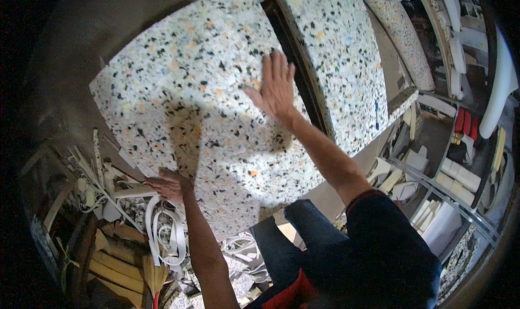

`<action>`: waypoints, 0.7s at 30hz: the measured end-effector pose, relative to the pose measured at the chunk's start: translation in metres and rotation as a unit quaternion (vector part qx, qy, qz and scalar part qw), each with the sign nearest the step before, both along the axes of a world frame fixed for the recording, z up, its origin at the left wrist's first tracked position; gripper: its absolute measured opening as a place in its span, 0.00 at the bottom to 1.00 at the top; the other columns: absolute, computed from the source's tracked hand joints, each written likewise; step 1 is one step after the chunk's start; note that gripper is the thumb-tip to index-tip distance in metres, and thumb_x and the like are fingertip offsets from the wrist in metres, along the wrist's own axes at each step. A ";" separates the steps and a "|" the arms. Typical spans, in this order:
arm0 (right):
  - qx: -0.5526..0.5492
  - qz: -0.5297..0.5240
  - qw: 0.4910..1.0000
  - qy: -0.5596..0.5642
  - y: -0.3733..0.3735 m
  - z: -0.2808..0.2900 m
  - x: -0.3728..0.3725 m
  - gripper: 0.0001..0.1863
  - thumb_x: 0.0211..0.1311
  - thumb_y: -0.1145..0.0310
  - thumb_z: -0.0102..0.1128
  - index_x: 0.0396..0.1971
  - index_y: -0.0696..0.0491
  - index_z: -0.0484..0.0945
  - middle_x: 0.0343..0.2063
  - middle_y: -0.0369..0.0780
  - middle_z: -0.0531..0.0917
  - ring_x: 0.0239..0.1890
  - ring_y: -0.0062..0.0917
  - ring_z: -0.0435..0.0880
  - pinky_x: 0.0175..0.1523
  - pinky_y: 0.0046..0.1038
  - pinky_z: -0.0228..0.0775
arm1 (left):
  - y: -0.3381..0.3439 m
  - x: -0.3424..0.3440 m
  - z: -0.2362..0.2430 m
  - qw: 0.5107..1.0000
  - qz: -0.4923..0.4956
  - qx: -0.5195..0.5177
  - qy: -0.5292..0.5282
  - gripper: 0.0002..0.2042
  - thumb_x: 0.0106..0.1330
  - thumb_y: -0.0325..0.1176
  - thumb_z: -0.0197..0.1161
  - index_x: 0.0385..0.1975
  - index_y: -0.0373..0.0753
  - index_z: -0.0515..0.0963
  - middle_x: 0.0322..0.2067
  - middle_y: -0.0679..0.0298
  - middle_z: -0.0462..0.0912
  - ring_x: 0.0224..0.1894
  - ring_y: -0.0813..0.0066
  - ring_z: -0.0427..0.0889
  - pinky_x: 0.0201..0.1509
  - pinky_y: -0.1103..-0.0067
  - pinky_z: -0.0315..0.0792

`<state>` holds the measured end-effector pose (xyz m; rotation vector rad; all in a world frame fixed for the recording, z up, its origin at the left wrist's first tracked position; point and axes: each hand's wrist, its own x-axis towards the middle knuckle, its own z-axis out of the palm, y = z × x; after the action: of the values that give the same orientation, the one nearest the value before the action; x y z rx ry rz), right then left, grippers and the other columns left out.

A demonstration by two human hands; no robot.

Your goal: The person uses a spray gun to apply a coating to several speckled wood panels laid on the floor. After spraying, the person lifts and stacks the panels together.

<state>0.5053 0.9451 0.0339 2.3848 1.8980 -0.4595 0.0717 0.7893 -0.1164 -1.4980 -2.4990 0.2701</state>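
Observation:
A large sheet of speckled foam (189, 65), white with black, orange and blue flecks, lies in front of me with a curved far-left edge. My right hand (277, 92) rests flat on its upper face near the right side, fingers stretched and thumb out to the left. At the sheet's near-left edge is my left hand (170, 186), its fingers extended leftward against the rim; their tips are partly hard to make out. Across a dark gap to the right lies a second speckled foam block (336, 54), with a blue pen (377, 115) on top.
White foam strips (162, 230) and offcuts lie heaped below on the left, beside a straw broom (155, 274) and yellowish foam pieces (116, 268). At right, a metal-framed rack (433, 181) holds white foam rolls (457, 179) and red rolls (466, 122). Another speckled piece (403, 40) leans at far right.

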 end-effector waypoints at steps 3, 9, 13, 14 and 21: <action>0.120 0.000 0.993 0.017 -0.036 -0.024 0.007 0.57 0.64 0.25 0.31 0.72 0.66 0.51 0.73 0.60 0.47 0.77 0.54 0.40 0.74 0.61 0.30 | 0.000 -0.017 -0.010 0.999 -0.036 0.021 -0.017 0.35 0.76 0.56 0.36 0.74 0.35 0.50 0.70 0.47 0.60 0.63 0.46 0.71 0.61 0.56 0.68; -0.041 -0.010 0.999 0.016 -0.143 -0.001 0.003 0.54 0.66 0.28 0.36 0.72 0.65 0.51 0.74 0.58 0.48 0.77 0.52 0.41 0.73 0.64 0.28 | 0.021 -0.008 0.008 0.991 -0.096 0.087 0.025 0.33 0.77 0.56 0.37 0.70 0.33 0.57 0.62 0.43 0.69 0.56 0.44 0.75 0.56 0.54 0.73; -0.075 -0.045 0.996 0.011 -0.251 0.000 0.006 0.53 0.66 0.31 0.41 0.72 0.66 0.48 0.73 0.60 0.47 0.76 0.57 0.42 0.72 0.66 0.28 | 0.039 0.019 0.039 0.975 0.120 0.056 -0.181 0.37 0.75 0.62 0.34 0.71 0.36 0.57 0.64 0.46 0.68 0.60 0.46 0.73 0.58 0.53 0.71; 0.009 -0.046 0.998 0.050 -0.266 -0.009 0.007 0.53 0.66 0.32 0.42 0.73 0.64 0.48 0.73 0.60 0.47 0.76 0.56 0.43 0.72 0.65 0.30 | 0.044 0.027 0.047 0.972 0.103 0.076 -0.196 0.38 0.74 0.64 0.33 0.72 0.38 0.56 0.66 0.48 0.65 0.63 0.48 0.70 0.60 0.52 0.69; -0.024 -0.112 0.993 0.028 -0.382 -0.035 0.000 0.51 0.65 0.30 0.39 0.74 0.57 0.49 0.75 0.56 0.45 0.77 0.56 0.38 0.72 0.66 0.27 | 0.011 0.038 0.069 0.990 -0.030 0.015 -0.136 0.42 0.70 0.70 0.34 0.76 0.48 0.43 0.76 0.51 0.39 0.76 0.53 0.41 0.73 0.45 0.43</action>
<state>0.5048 0.5632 -0.0007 2.5911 1.6252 -0.5835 0.1096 0.7999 -0.0472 -1.6969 -2.6402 0.0171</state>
